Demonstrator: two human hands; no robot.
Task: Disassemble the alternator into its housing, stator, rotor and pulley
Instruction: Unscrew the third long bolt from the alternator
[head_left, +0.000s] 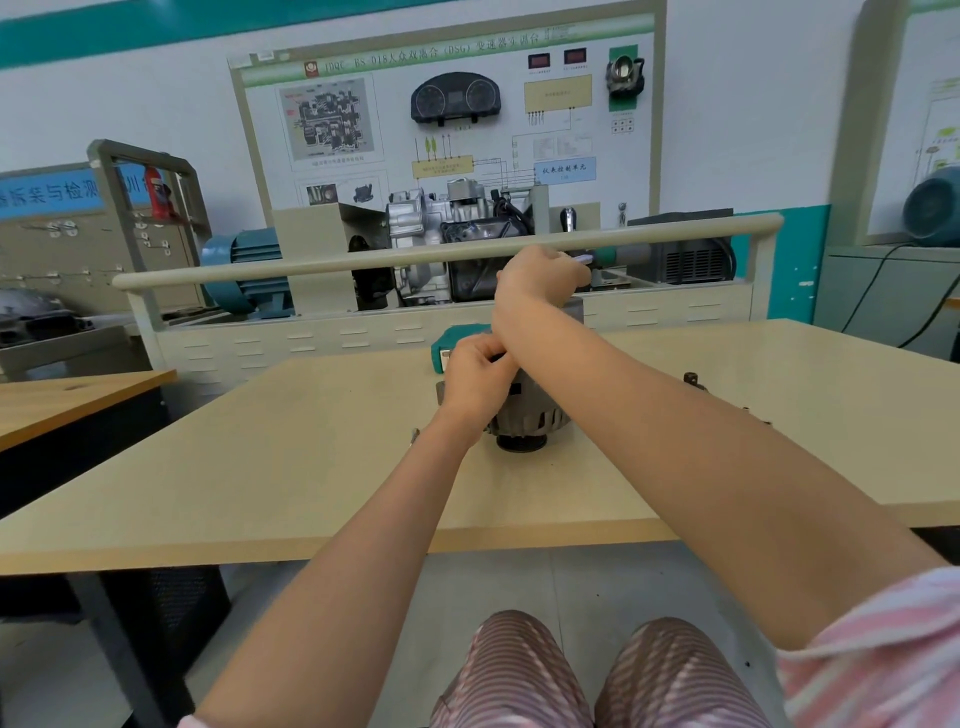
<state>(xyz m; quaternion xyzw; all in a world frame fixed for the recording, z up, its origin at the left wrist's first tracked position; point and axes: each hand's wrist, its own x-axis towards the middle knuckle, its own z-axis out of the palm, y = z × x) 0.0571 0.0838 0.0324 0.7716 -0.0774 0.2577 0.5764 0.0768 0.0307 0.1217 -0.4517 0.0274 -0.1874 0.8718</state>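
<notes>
Currently two hands work one alternator (524, 415): left hand (475, 376) fingers pinching it (right hand's (537, 280) unclear).

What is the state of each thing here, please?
alternator: upright on the table, pulley down, still assembled
left hand: grips the alternator's top
right hand: raised, holds a tool, mostly hidden
green box: lying behind the alternator
</notes>
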